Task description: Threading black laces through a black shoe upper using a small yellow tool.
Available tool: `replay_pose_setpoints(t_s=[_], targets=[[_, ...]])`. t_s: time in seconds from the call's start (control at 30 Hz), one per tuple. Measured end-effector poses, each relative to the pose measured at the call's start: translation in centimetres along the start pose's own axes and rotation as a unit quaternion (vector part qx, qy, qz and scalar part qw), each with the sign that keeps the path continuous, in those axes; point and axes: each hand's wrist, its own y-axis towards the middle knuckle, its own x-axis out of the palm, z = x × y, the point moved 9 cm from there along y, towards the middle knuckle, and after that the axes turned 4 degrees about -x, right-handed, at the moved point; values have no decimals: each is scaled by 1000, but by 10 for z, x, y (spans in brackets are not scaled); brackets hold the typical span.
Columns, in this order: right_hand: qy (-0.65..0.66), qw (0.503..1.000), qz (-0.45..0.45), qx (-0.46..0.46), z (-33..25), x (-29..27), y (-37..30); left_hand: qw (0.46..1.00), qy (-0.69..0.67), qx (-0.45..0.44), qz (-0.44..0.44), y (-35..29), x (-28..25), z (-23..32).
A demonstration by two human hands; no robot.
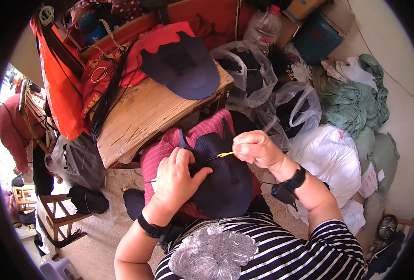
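Matt ribbed dark cloth [223, 184], yellow tool [223, 154] perhaps of smooth plastic, grainy wooden table [144, 116]

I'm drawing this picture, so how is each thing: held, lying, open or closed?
Dark cloth: spread over red striped fabric
Left hand: resting on that cloth
Yellow tool: held, pointing leftward
Right hand: closed, pinching that tool
Second cloth: lying on wooden table
Plastic bottle: red cap on
Clear bag: dark stuff inside

Worn on my head, this wide fisheye camera looks steeply down and forward over my striped shirt [300, 254] at the lower edge. My left hand [173, 179] and right hand [257, 148] show close by, near the middle; beyond them it takes in the wooden table [155, 116], and the wall [396, 70] bends along the right.
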Motion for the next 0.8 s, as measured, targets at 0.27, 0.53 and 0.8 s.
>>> replay_pose_setpoints(t_s=[0.27,0.53,0.8], targets=[[-54,995,86,-6,-7,22,1,1000,-6,7,13,-2,1,3],[-328,930,89,-137,-22,44,5,998,37,29,39,-9,-4,8],[-597,705,264,-277,-100,-15,-27,997,62,11,38,-11,-8,4]])
